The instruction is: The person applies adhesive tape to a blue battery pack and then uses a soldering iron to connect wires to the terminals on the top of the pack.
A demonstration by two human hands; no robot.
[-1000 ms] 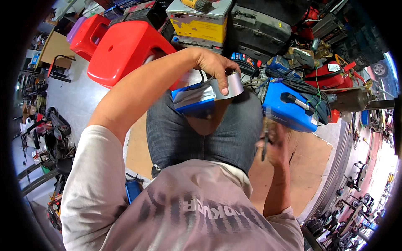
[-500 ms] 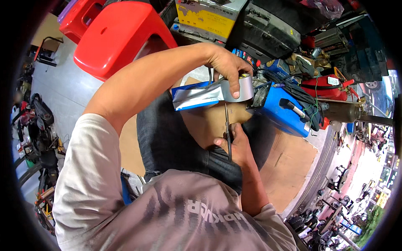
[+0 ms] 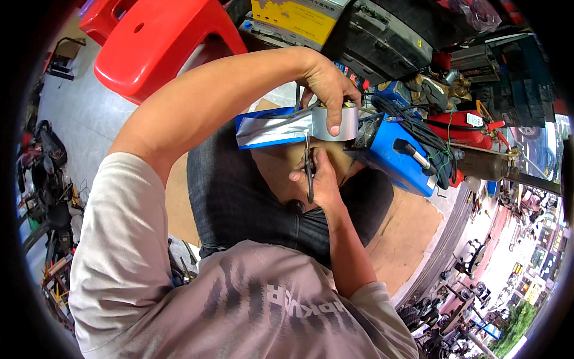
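Tape roll: glossy silver, creased strip trailing; left hand clamps roll, right hand grips dark-handled tool.

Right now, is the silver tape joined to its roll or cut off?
Seemingly joined: the tape shows no gap up to the roll in the left hand.

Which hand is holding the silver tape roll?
The left hand, its thumb on the silver tape roll; the right hand instead holds a slim dark-handled tool below it.
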